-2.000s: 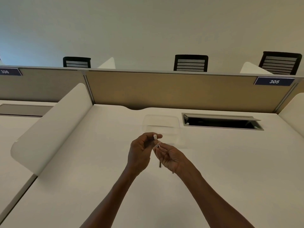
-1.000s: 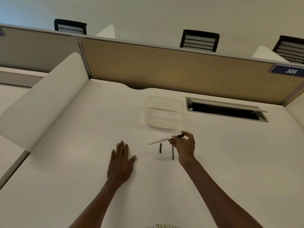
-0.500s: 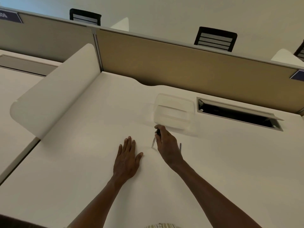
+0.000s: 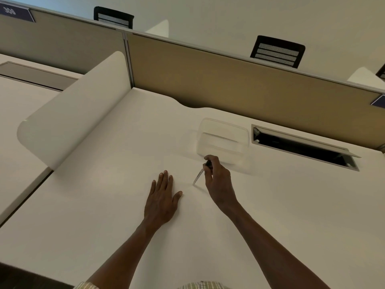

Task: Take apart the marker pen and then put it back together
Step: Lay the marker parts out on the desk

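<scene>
Right hand pinches marker pen by dark upper end, steeply tilted, white tip at desk, just before clear container. Left hand flat, fingers spread, empty. Risk: narrow pinch lets pen slip.

The right hand covers the marker pen at its dark upper end. The loose pen parts on the desk lie hidden behind that hand.

Your left hand lies flat, palm down, on the white bench. Just to its right, your right hand grips the marker pen at its dark upper end, tilted, white lower tip touching the bench. A clear plastic container sits just beyond.
</scene>
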`<state>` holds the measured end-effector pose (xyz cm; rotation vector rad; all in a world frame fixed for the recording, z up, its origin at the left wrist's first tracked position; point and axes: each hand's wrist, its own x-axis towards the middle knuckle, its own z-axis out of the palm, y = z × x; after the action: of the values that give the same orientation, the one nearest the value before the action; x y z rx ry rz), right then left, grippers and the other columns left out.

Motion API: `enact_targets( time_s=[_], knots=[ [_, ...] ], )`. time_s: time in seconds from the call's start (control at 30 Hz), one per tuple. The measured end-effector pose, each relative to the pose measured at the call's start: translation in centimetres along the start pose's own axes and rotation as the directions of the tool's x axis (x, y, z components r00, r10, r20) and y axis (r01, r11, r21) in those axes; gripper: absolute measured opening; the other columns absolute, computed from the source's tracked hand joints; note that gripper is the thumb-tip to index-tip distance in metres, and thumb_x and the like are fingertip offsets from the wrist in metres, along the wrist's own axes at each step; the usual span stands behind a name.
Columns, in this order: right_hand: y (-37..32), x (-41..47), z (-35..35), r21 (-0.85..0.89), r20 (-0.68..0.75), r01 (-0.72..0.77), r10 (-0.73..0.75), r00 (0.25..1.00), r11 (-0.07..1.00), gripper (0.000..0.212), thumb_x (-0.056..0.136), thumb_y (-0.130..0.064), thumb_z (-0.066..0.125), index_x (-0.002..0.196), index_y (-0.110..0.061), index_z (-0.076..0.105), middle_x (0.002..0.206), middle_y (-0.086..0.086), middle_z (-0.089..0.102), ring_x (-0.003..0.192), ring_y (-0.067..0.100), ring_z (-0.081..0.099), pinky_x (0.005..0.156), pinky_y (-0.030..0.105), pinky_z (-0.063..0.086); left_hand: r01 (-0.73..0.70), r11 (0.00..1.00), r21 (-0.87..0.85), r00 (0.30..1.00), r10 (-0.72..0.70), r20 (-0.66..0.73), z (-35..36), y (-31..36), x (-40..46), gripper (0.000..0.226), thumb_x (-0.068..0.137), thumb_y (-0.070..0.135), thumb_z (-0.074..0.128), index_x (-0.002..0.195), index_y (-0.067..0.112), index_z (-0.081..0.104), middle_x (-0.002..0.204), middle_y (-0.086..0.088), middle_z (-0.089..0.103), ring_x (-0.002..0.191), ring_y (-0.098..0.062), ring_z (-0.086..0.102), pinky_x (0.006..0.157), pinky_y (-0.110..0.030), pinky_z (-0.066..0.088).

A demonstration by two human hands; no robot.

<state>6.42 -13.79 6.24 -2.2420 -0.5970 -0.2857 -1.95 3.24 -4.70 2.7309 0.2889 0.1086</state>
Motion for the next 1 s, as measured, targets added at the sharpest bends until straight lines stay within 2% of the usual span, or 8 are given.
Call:
enact_targets(
  time_s=[0.07,0.2,0.33,0.43,0.5,0.57,0.7,1.0],
  knots=[
    [-0.2,0.2,-0.3,0.008,-0.026,0.015,-0.015,1.000,1.000,0.024,0.097,-0.012,0.054,0.120,-0.016,0.049,0.091,0.001,0.068,0.081,0.014,0.065,0.071,0.017,0.047,0.002,1.000,0.000,1.000,-0.002,-0.001,0.0,0.0,0.0,0.071,0.100,0.051,0.028,0.154,0.008,0.012,0.164,-0.009,0.000,0.151,-0.019,-0.006,0.122,-0.037,0.000],
    [-1.0,0.8,-0.9,0.010,-0.099,0.081,-0.079,0.992,0.997,0.024,0.097,-0.013,0.054,0.121,-0.015,0.049,0.089,0.004,0.069,0.080,0.016,0.066,0.071,0.025,0.053,0.006,1.000,0.015,1.000,-0.007,0.003,-0.1,0.1,0.0,0.071,0.100,0.051,0.028,0.154,0.008,0.011,0.164,-0.008,-0.002,0.151,-0.019,-0.007,0.123,-0.037,0.001],
    [-1.3,1.1,-0.8,-0.006,-0.134,0.131,-0.130,0.982,0.991,0.025,0.098,-0.016,0.054,0.122,-0.018,0.047,0.093,0.003,0.068,0.082,0.013,0.065,0.072,0.020,0.052,0.009,1.000,0.008,1.000,-0.009,0.003,-0.1,0.1,0.0,0.071,0.100,0.052,0.028,0.154,0.009,0.011,0.164,-0.008,-0.002,0.151,-0.018,-0.007,0.123,-0.037,0.001],
    [-1.0,0.4,0.1,-0.039,-0.037,0.141,-0.143,0.989,0.989,0.026,0.099,-0.016,0.053,0.123,-0.021,0.045,0.094,0.002,0.068,0.082,0.011,0.064,0.071,0.018,0.050,0.006,1.000,0.000,1.000,-0.006,-0.008,-0.1,0.1,-0.1,0.071,0.100,0.051,0.030,0.154,0.008,0.012,0.164,-0.008,0.000,0.151,-0.019,-0.006,0.123,-0.037,0.001],
    [-0.6,-0.2,0.8,-0.095,0.071,0.151,-0.144,0.987,0.984,0.025,0.098,-0.014,0.053,0.120,-0.021,0.043,0.091,0.002,0.067,0.079,0.016,0.064,0.067,0.023,0.050,0.003,1.000,-0.004,1.000,-0.003,-0.014,-0.2,0.2,-0.1,0.071,0.100,0.051,0.030,0.154,0.007,0.014,0.164,-0.009,0.002,0.151,-0.019,-0.005,0.123,-0.037,0.001],
    [-0.4,-0.5,1.1,-0.125,0.111,0.155,-0.142,0.984,0.980,0.025,0.097,-0.012,0.053,0.118,-0.021,0.042,0.085,0.001,0.065,0.072,0.018,0.062,0.062,0.027,0.050,0.001,1.000,-0.006,1.000,-0.001,-0.015,-0.2,0.2,-0.1,0.071,0.100,0.051,0.030,0.154,0.007,0.014,0.164,-0.009,0.002,0.151,-0.019,-0.005,0.123,-0.037,0.001],
    [-0.4,0.1,1.0,-0.139,0.127,0.143,-0.125,0.984,0.980,0.026,0.096,-0.012,0.053,0.117,-0.022,0.042,0.080,-0.001,0.062,0.068,0.015,0.059,0.060,0.027,0.049,0.000,1.000,-0.001,1.000,0.000,-0.017,-0.2,0.1,-0.1,0.071,0.100,0.051,0.030,0.154,0.007,0.015,0.164,-0.009,0.002,0.151,-0.019,-0.004,0.123,-0.037,0.002],
    [-0.1,-0.2,0.9,-0.133,0.086,0.119,-0.109,0.990,0.984,0.026,0.097,-0.013,0.053,0.120,-0.020,0.042,0.096,0.001,0.067,0.076,0.019,0.064,0.065,0.029,0.051,-0.001,1.000,-0.022,1.000,0.000,-0.028,-0.1,0.2,-0.1,0.072,0.100,0.051,0.031,0.154,0.007,0.014,0.163,-0.008,0.002,0.151,-0.020,-0.004,0.123,-0.037,0.002]
  ],
)
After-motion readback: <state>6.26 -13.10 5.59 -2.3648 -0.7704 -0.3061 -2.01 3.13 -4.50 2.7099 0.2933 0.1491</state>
